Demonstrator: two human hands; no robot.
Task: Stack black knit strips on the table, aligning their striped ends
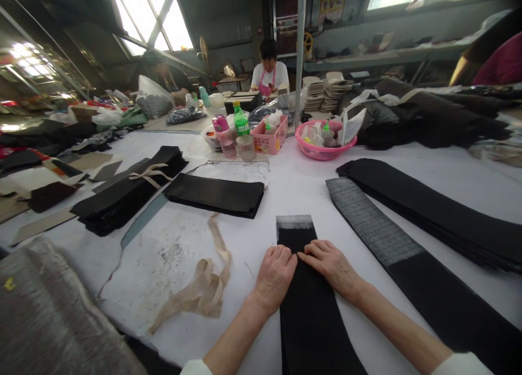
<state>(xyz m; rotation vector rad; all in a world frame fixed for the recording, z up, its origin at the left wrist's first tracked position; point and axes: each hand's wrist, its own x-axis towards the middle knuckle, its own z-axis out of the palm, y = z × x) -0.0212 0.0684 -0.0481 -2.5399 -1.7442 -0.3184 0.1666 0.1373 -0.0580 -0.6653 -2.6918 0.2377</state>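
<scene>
A long black strip of material (pixel 310 320) runs from the lower edge of the view up to a grey, lighter end (pixel 294 221). My left hand (pixel 272 277) is closed at the strip's left edge, its curled fingers pressed on the material. From the right, my right hand (pixel 333 267) also grips the strip, fingers bunched and thumb tip near the left one. The fingertips of both hands almost meet over the strip, just below its grey end. What exactly lies under them is hidden. To the right lies another black strip (pixel 440 293) with a grey patterned end section (pixel 371 220).
A black strip stack (pixel 428 206) lies far right. Left are a black stack (pixel 216 192), a tied bundle (pixel 130 192) and a beige ribbon (pixel 204 288). Behind stand a pink basin (pixel 326 151), pink box (pixel 271 141) and green bottle (pixel 240 122). A person (pixel 269 73) sits beyond.
</scene>
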